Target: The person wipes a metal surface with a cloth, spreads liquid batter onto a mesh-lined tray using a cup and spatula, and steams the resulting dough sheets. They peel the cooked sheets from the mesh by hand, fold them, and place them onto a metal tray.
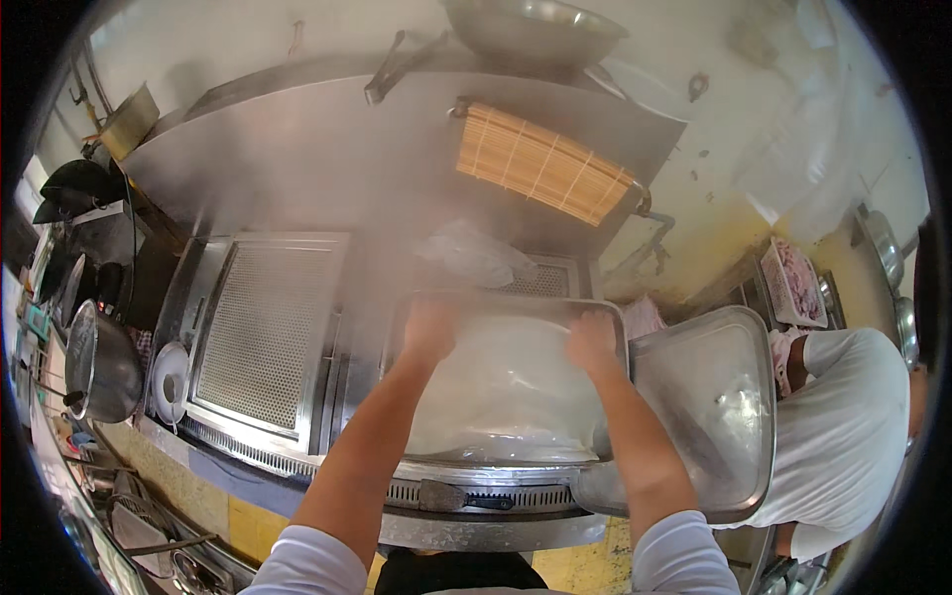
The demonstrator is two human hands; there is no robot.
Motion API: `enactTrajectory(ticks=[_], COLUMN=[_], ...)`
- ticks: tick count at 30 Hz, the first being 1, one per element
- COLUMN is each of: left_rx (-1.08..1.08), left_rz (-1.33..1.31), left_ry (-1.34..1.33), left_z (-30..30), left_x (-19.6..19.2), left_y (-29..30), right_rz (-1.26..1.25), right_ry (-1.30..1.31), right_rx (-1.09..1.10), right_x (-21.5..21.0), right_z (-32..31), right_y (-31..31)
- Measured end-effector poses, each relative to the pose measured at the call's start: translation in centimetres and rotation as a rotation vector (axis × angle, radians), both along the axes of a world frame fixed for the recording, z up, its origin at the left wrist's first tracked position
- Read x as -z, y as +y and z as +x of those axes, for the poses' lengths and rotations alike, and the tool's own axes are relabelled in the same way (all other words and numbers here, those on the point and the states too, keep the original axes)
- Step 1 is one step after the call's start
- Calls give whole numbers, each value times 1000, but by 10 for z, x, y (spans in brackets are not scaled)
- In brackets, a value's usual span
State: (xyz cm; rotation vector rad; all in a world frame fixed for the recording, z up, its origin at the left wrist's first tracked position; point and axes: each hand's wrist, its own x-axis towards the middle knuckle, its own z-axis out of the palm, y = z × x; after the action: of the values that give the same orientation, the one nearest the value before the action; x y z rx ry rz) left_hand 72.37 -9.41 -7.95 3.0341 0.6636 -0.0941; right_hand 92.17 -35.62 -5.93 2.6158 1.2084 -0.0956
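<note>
A wide, glossy white sheet (pixel 501 392), like a steamed rice noodle sheet, lies in a shallow metal tray (pixel 623 342) on the steamer counter. My left hand (pixel 430 332) is at its far left corner, closed on the far edge; steam and motion blur its fingertips. At the far right corner, my right hand (pixel 592 340) is closed on the edge, fingers curled down. Wrinkles run along the sheet's near edge. Just right of my right forearm, a second metal tray (pixel 709 407) leans with its shiny inside showing.
A perforated steamer plate (pixel 263 332) sits to the left, with a metal pot (pixel 102 362) beyond it. A scraper (pixel 441 495) lies along the front edge. A bamboo mat (pixel 545 162) hangs behind. At right, a person in white (pixel 843 436) bends close to the second tray.
</note>
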Motion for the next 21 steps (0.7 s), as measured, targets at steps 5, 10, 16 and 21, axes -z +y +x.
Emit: enactTrajectory(ticks=[5, 10, 16, 21], left_rx=[55, -49, -112, -198], left_rz=[78, -17, -450, -882], left_ry=[-67, -303, -783, -1054], left_z=[-12, -76, -133, -160], left_x=[-20, -65, -151, -209], left_y=[-2, 4, -1, 12], right_rz=[315, 526, 1060, 1323], right_ry=[-251, 111, -269, 350], right_rx=[-15, 243, -262, 67], right_x=[8, -65, -145, -234], right_z=[11, -28, -52, -76], right_y=[-37, -53, -97, -100])
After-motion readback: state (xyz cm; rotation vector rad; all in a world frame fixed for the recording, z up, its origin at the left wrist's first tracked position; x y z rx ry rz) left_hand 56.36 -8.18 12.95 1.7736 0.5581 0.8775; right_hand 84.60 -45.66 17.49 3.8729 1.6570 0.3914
